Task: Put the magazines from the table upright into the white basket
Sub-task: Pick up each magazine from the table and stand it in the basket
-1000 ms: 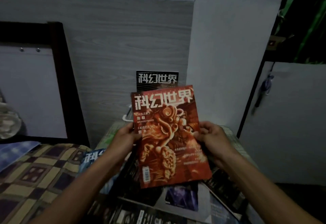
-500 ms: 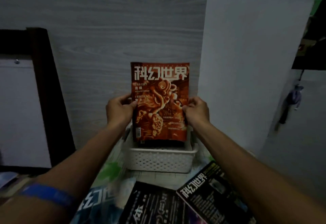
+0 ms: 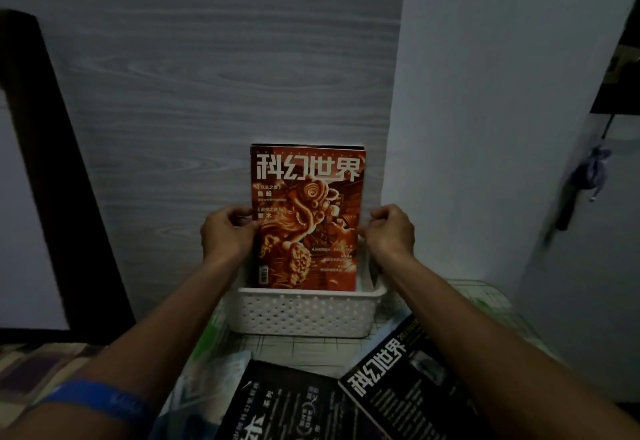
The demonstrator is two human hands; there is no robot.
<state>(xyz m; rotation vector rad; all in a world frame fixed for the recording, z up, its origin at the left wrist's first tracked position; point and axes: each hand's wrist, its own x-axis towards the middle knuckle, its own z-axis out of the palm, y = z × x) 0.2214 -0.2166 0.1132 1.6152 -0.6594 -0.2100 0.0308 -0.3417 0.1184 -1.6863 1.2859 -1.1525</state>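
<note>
Wood-grain wall behind, red magazine point(image 3: 306, 218) upright in white basket point(image 3: 304, 315), both hands' grip on its side edges

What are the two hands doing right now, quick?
Left hand: closed on the left edge of the red magazine, which stands in the white basket.
Right hand: closed on its right edge.

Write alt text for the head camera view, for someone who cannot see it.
Two bare hands, left hand and right hand, hold a red magazine upright by its side edges, its bottom inside a white basket against a grey wood-grain wall. Two black magazines lie flat on the table in front.
</note>
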